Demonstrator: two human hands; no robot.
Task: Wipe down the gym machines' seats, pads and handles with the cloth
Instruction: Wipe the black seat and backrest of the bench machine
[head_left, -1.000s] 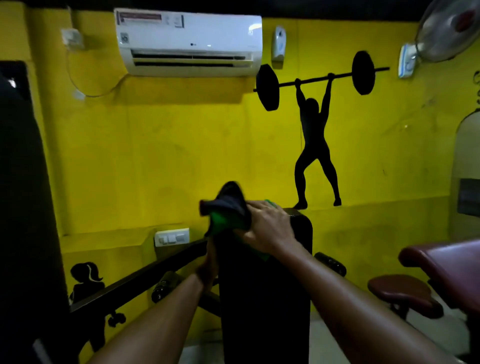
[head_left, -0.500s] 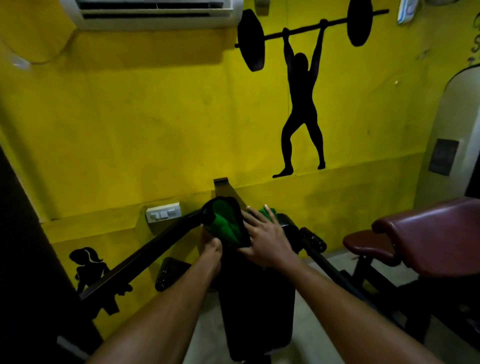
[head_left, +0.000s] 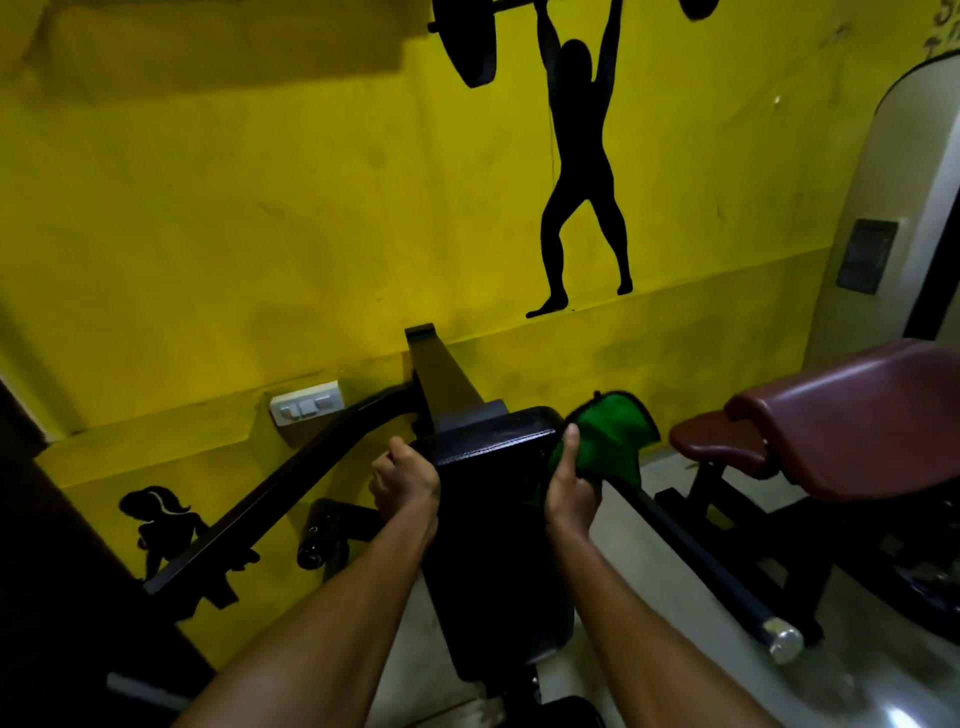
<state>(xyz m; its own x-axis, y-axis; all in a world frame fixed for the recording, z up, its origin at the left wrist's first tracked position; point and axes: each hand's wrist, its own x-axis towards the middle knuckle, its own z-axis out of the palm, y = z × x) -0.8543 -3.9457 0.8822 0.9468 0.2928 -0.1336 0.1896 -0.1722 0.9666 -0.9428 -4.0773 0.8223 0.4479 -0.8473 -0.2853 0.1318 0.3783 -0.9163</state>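
- Currently counted: two bare hands, one green cloth, one long black pad running away from the person.
- Left hand: fingers curled over the black pad's left edge near its far end, clenched on the pad.
- Right hand: at the pad's right edge, opposite the left. It grasps the cloth, thumb lying up along the fabric and fingers wrapped behind it.
- Cloth sits bunched at the pad's far right corner and fans out to the right of it. Whether it presses on the pad's side, cannot tell.
- Right of the pad: two maroon cushions on the next machine, a small maroon seat and a bigger sloped maroon pad beyond it.
- One dark bar with a chrome end cap runs out low on the pad's right; one black roller sits low on its left.
- One black frame arm slopes down to the pad's left; one black post rises behind its far end.
- Room: yellow wall behind the pad, pale floor under it, dim light.
- Wall items: two black silhouettes, a lifter above the pad and a woman low left; one white switch plate.
- Versus half a second ago: the cloth was at the pad's far left corner under a flat right palm; it is now on the right side. The left hand has moved up onto the pad's edge.
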